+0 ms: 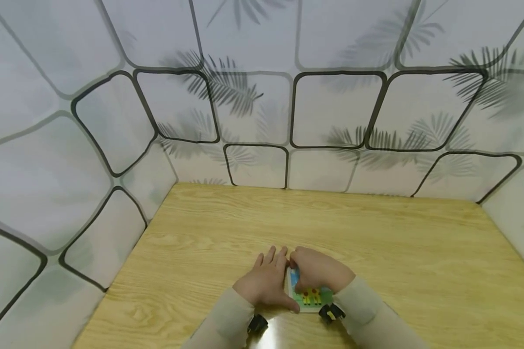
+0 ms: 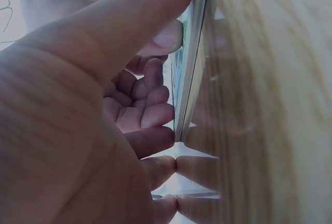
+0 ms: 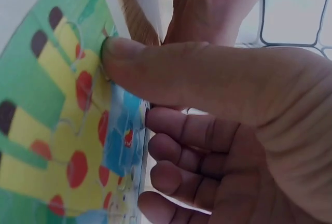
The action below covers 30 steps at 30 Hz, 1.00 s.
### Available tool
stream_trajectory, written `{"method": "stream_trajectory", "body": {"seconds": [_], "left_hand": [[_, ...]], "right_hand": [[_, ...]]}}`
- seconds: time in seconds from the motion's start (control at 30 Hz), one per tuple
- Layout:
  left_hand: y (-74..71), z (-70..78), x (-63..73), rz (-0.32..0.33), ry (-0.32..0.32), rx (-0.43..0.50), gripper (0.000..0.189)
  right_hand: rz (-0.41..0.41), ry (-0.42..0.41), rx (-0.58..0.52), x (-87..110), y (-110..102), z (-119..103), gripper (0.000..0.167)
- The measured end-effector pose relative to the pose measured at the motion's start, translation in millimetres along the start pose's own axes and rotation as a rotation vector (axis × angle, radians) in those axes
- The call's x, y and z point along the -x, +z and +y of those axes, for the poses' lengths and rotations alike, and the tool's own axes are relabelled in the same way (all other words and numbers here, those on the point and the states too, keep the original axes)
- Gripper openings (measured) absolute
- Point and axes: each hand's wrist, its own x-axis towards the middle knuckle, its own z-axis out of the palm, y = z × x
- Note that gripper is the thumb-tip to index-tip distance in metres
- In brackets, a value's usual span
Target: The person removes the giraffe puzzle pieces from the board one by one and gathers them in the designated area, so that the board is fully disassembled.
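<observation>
A small jigsaw puzzle [image 1: 311,301] with a pale border lies flat on the wooden table. Yellow giraffes with red spots on green, plus a blue part, show on it; thin cut lines between pieces appear in the right wrist view. My left hand [image 1: 268,282] rests along its left side, fingers stretched forward and thumb at the near edge. From the right, my right hand [image 1: 319,269] reaches over the puzzle. Its thumb [image 3: 135,63] presses on the picture face, while its curled fingers [image 3: 174,175] sit at the border. That hand hides the puzzle's upper right part in the head view.
The glossy wood-grain table [image 1: 192,252] extends around both hands. Patterned walls [image 1: 262,111] with leaf prints stand along its back and sides. A dark wrist device [image 1: 257,324] sits at the left cuff, and another [image 1: 332,313] at the right cuff overlaps the puzzle's near corner.
</observation>
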Motion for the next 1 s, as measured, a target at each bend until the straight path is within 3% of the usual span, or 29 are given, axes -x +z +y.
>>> {"method": "stream_trajectory", "body": {"seconds": [0.13, 0.37, 0.8, 1.0], "left_hand": [[-0.1, 0.1, -0.9, 0.003, -0.006, -0.006, 0.130], [-1.7, 2.4, -0.3, -0.005, -0.009, 0.006, 0.120], [0.7, 1.2, -0.1, 0.000, -0.010, -0.008, 0.129], [0.6, 0.9, 0.2, 0.009, 0.000, -0.007, 0.113]], "right_hand": [[-0.014, 0.010, -0.020, -2.4, -1.2, 0.9, 0.043], [-0.062, 0.034, -0.103, -3.1, -4.6, 3.1, 0.041], [-0.100, 0.073, -0.101, -9.2, -4.5, 6.7, 0.042], [-0.114, 0.047, -0.129, -8.8, -2.9, 8.3, 0.030]]}}
